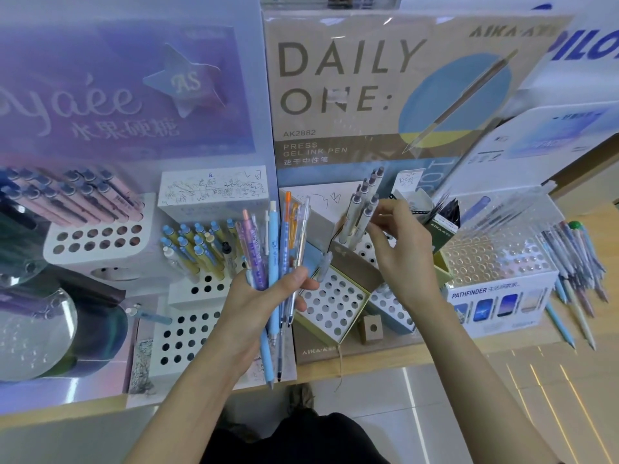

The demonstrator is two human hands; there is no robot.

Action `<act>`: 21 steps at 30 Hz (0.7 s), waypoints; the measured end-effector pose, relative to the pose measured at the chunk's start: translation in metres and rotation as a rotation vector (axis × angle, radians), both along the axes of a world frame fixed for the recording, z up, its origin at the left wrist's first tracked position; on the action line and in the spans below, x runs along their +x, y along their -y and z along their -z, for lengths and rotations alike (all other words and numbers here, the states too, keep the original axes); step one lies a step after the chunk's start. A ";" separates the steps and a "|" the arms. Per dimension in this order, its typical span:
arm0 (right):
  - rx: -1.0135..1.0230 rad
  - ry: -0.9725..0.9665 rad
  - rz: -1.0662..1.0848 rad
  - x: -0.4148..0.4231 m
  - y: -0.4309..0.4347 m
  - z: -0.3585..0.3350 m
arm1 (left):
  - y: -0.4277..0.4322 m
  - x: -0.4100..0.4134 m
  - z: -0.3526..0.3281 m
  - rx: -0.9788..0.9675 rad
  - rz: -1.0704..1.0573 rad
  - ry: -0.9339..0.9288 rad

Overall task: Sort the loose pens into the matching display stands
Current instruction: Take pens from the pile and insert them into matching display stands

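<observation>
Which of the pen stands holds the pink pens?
The white stand at the far left, below the purple sign. The middle stand holds yellow pens with blue tops, and the one at the right hand holds pale grey pens.

We note the Daily One stand (351, 95) at mid surface (385, 358), the Pathfinder stand (499, 296) to its right, and loose pens (576, 262) lying further right. Upright pens (360, 209) stand in the Daily One holes, with the right grip (398, 249) on them. Left of centre, the left grip (258, 303) holds a pen bundle (278, 239) before a perforated stand (187, 326).

2 bare forearms (475, 363), black garment (294, 440), 1 grey-brown shoe (301, 398)
</observation>
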State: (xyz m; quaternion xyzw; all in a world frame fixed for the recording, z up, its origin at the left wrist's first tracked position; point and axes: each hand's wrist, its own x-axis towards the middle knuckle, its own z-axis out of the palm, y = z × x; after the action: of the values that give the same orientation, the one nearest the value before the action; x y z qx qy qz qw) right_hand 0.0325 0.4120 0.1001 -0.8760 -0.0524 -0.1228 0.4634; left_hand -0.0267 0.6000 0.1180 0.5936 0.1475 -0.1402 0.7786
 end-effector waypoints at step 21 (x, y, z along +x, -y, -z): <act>0.430 -0.425 -0.138 -0.046 -0.051 -0.030 | 0.000 -0.011 0.000 -0.058 0.026 0.014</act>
State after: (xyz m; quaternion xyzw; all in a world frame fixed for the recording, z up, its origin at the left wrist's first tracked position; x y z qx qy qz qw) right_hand -0.0134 0.4632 0.1300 -0.7584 0.0133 0.0867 0.6459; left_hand -0.0374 0.5998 0.1177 0.5735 0.1304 -0.1504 0.7947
